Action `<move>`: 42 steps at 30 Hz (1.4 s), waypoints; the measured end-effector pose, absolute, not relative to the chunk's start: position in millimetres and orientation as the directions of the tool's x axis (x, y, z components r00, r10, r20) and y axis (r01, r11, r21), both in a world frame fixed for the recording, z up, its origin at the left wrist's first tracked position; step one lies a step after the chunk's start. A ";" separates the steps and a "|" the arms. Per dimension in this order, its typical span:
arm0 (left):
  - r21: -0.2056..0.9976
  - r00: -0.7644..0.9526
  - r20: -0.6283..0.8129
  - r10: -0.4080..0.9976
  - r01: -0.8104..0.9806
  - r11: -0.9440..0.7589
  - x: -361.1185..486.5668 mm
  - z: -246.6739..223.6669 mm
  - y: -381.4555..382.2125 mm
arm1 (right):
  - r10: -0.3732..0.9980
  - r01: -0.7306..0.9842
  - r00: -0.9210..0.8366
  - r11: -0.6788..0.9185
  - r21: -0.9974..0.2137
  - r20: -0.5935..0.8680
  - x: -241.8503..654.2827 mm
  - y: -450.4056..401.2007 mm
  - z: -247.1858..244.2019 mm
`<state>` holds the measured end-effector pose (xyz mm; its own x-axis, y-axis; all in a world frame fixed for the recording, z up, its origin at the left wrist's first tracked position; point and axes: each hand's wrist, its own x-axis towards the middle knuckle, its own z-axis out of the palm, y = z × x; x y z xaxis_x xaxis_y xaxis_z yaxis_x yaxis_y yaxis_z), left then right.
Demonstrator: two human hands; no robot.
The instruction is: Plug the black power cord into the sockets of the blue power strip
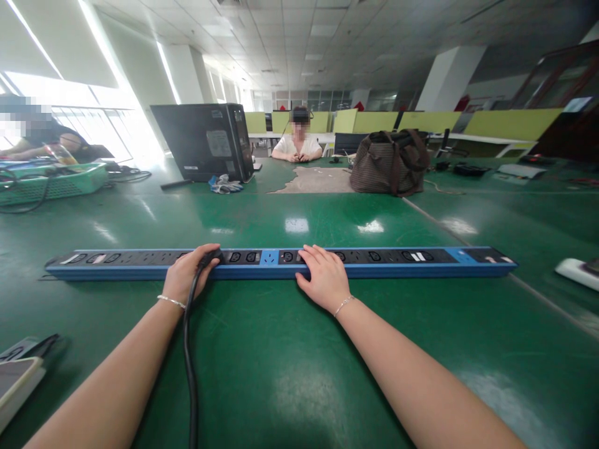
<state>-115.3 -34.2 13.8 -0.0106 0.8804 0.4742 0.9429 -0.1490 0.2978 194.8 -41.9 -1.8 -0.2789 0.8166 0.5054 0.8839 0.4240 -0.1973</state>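
Note:
A long blue and black power strip point(397, 269) lies across the green table, its row of sockets facing up. My left hand point(188, 273) is closed around a black plug point(214, 257) at the strip, left of its middle. From that plug a thick black cable point(188, 355) runs down past my wrist towards the near edge of the view. Whether the plug is fully seated in a socket I cannot tell. My right hand point(324, 274) rests on the strip just right of the middle blue socket point(269, 257), fingers stretched over the top and thumb at the front side.
Behind the strip stand a black computer case point(206, 140), blue-white gloves point(225, 184) and a brown bag point(390, 163). A green basket point(79, 181) with cables sits far left. One person point(297, 143) sits opposite, another at far left. A white object point(578, 272) lies right.

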 end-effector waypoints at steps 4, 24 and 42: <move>0.326 -0.014 0.474 0.880 0.932 -0.160 -115.2 11.5 -33.8 | 0.817 0.884 -0.277 0.423 -0.199 0.505 194.6 -42.6 -1.2; 0.548 -0.189 0.624 0.758 0.797 -0.253 -91.8 20.9 -40.1 | 0.812 0.887 -0.272 0.420 -0.194 0.516 193.4 -42.1 -1.2; 0.185 0.169 0.574 0.801 0.926 -0.328 -6.4 24.3 -35.5 | 0.796 0.881 -0.265 0.430 -0.199 0.544 193.2 -42.2 -2.8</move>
<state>-6.4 -35.5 24.3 0.1693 0.8011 0.5740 0.9262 -0.3284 0.1851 193.2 -42.2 -2.8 -0.2649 0.7960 0.5443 0.8808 0.4295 -0.1994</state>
